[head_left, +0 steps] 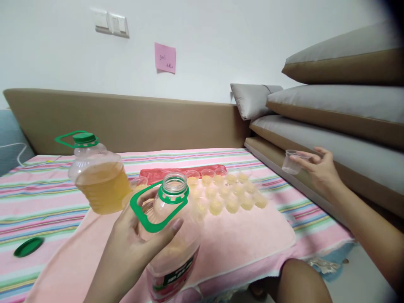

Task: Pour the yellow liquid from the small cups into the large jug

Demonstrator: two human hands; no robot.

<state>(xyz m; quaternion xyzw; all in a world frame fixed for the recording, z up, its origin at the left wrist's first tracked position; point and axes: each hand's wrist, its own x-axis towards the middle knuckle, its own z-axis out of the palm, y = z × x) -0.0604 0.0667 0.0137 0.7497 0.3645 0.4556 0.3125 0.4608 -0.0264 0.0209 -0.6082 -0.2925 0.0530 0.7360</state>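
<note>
My left hand [132, 244] is wrapped round the neck of a clear plastic jug [186, 235] with a green ring handle and no cap on its mouth. Pale yellowish liquid seems to show low inside it, above a red and black label. Off to the right, my right hand [322, 168] pinches a small clear plastic cup [291, 163] by its rim, held up in the air. Rows of similar cups [232, 202] holding pale yellow liquid stand beyond the jug on a pink cloth [246, 240].
A second jug [101, 181], green-capped and part full of amber liquid, stands at the left. A loose green cap [29, 247] lies on the striped sheet [19, 219]. Red plastic packaging [151, 173] sits behind the cups. Stacked cushions [341, 105] rise at the right.
</note>
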